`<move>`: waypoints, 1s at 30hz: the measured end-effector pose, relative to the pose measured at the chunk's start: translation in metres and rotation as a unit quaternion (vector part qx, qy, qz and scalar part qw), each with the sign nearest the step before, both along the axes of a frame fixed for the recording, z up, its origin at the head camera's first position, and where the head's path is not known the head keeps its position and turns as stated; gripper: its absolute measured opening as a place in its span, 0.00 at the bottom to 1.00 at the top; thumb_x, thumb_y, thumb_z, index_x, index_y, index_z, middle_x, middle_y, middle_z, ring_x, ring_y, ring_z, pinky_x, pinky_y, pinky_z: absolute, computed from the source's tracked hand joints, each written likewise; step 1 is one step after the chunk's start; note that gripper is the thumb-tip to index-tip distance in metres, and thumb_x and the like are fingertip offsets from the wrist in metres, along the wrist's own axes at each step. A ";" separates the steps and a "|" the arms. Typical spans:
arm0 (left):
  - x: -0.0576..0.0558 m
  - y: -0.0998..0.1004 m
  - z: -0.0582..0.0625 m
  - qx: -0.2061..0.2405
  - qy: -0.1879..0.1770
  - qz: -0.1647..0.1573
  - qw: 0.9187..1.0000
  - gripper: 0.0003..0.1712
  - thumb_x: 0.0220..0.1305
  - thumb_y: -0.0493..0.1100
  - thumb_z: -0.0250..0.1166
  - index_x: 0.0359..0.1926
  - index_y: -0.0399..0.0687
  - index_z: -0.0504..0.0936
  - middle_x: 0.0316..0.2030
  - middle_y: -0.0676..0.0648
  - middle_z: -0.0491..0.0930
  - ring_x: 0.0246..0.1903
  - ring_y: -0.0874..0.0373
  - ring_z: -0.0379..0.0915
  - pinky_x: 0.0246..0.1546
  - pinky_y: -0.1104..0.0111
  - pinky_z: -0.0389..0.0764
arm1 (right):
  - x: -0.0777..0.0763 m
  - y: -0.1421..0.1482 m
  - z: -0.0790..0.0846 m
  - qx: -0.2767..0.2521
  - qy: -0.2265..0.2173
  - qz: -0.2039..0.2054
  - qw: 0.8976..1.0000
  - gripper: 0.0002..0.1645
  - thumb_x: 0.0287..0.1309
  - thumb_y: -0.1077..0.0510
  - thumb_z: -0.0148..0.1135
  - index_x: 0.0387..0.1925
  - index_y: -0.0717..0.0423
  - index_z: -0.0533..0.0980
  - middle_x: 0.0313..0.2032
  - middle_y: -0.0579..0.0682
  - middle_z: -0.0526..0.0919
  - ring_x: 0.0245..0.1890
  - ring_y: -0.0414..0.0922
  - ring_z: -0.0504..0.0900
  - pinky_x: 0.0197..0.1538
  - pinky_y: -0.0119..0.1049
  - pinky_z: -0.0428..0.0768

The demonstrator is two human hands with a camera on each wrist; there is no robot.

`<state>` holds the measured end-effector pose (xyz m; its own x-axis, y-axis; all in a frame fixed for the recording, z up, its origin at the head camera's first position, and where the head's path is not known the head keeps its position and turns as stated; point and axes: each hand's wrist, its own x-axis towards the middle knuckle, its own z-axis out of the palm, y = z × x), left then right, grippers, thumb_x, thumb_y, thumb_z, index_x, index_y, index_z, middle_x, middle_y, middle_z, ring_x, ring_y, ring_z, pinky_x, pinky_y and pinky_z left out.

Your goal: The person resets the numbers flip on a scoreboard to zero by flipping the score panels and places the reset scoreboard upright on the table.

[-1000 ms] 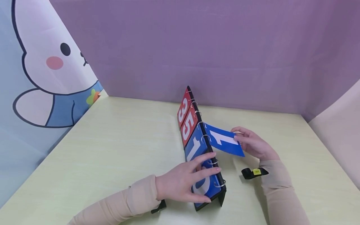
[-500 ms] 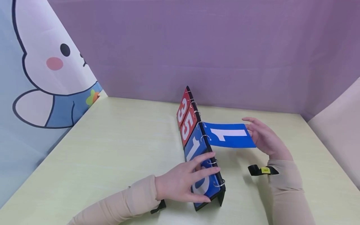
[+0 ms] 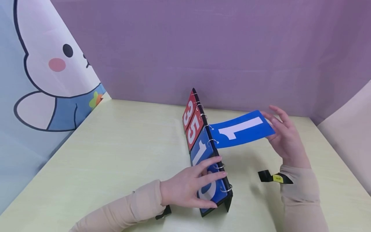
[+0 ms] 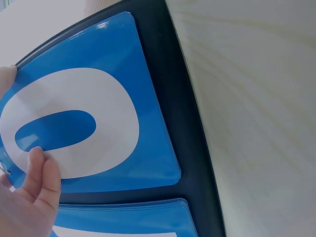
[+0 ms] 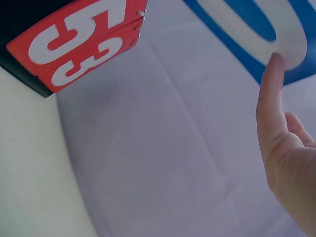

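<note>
A black flip scoreboard [image 3: 216, 151] stands tent-like on the table, red cards 3 [image 3: 189, 112] and 5 [image 3: 193, 129] at its far end, blue cards 1 and 0 nearer. My left hand [image 3: 189, 187] holds its near end, two fingertips at the ringed top edge and the thumb by the end. Other left fingertips touch the blue 0 card [image 4: 98, 158]. To the right of the rings, a loose blue number card [image 3: 242, 129] slants upward, its 1 face showing. My right hand [image 3: 285, 135] supports its outer end; one straight finger touches its 0 face in the right wrist view.
The pale table [image 3: 139, 135] extends on both sides of the scoreboard. A purple cloth [image 3: 208, 54] hangs behind it, and a cartoon-print sheet [image 3: 52, 71] covers the left side. Black straps circle both wrists.
My right hand has moved right and away from me, raising the loose blue card from a downward slant to an upward one. The left hand keeps its place on the scoreboard.
</note>
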<state>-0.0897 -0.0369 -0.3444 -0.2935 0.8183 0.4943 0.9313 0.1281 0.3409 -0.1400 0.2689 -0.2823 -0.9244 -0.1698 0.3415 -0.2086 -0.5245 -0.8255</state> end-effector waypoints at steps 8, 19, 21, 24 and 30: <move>0.000 0.000 0.000 -0.008 -0.010 -0.001 1.000 0.43 0.57 0.56 0.64 0.68 0.52 0.56 0.70 0.42 0.44 0.41 0.62 0.70 0.44 0.84 0.69 | 0.015 -0.020 0.013 0.036 0.079 -0.052 0.995 0.25 0.66 0.69 0.40 0.64 0.57 0.63 0.56 0.56 0.71 0.51 0.46 0.79 0.50 0.36 0.79; 0.000 0.000 -0.001 -0.013 -0.033 0.004 0.999 0.46 0.54 0.56 0.66 0.69 0.53 0.54 0.71 0.44 0.42 0.43 0.62 0.70 0.45 0.84 0.69 | 0.029 -0.057 0.019 0.229 0.087 -0.194 0.950 0.38 0.60 0.71 0.52 0.70 0.50 0.55 0.53 0.50 0.69 0.44 0.35 0.79 0.46 0.25 0.78; -0.001 0.000 -0.001 -0.013 -0.027 0.003 1.000 0.45 0.55 0.56 0.66 0.69 0.53 0.54 0.71 0.43 0.43 0.43 0.62 0.70 0.45 0.84 0.69 | 0.029 -0.061 0.017 0.235 0.098 -0.190 0.948 0.39 0.59 0.72 0.52 0.69 0.51 0.54 0.51 0.50 0.71 0.43 0.35 0.80 0.46 0.26 0.78; -0.001 0.000 -0.001 -0.014 -0.023 0.001 1.000 0.44 0.56 0.56 0.65 0.69 0.53 0.54 0.71 0.43 0.43 0.42 0.62 0.70 0.45 0.84 0.69 | 0.027 -0.068 0.012 0.256 0.109 -0.176 0.944 0.38 0.58 0.73 0.53 0.68 0.54 0.54 0.51 0.47 0.74 0.44 0.35 0.81 0.46 0.28 0.79; -0.002 0.000 -0.002 -0.011 -0.021 0.001 1.000 0.44 0.56 0.56 0.65 0.68 0.53 0.54 0.71 0.43 0.43 0.42 0.62 0.70 0.45 0.84 0.69 | 0.023 -0.080 0.002 0.292 0.107 -0.138 0.940 0.40 0.57 0.72 0.56 0.68 0.57 0.54 0.55 0.44 0.74 0.48 0.34 0.80 0.47 0.30 0.79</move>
